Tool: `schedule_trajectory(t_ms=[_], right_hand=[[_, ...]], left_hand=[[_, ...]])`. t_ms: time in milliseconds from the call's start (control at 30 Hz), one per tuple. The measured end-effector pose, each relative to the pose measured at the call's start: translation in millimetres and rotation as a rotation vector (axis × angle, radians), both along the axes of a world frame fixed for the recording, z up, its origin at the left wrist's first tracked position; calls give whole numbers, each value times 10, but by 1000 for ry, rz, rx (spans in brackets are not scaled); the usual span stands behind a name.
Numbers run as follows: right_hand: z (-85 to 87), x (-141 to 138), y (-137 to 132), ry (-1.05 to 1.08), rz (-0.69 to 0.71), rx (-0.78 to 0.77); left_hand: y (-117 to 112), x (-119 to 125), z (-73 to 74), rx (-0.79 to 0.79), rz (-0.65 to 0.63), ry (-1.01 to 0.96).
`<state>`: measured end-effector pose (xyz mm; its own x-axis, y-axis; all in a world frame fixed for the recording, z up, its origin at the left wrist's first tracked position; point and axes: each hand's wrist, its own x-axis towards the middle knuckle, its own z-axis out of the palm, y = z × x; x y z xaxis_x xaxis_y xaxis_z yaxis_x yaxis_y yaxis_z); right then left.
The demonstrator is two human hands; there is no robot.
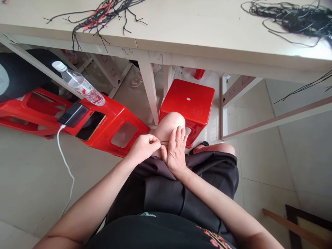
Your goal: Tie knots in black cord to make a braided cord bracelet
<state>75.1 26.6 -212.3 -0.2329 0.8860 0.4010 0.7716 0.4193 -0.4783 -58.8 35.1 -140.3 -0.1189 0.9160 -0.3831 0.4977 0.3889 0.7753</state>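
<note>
Left hand (143,148) pinching cord (164,142), water bottle (79,84) apart

We look from the camera on the person's head, facing forward and down, close above the left hand (142,148) and right hand (176,154). The left hand's pinch on the thin black cord (164,142) sits just below the frame's centre; the table edge (181,52) lies beyond it, with the red plastic stool (188,107) just past it.

Blk cord (164,142) ends hidden in fingers (153,139)
</note>
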Motion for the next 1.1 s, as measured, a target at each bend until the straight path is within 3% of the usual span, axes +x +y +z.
schedule_trajectory(t_ms=[167, 667, 900, 1100], right_hand=[[-30, -39, 81, 18, -28, -128], [49, -46, 321, 19, -53, -107], [-42, -33, 118, -11, -38, -19], [91, 89, -171, -91, 88, 79]], left_hand=[[45, -9, -20, -2, 50, 1], [233, 17, 3, 10, 82, -71], [53, -21, -55, -19, 89, -57], [-68, -46, -88, 11, 82, -80]])
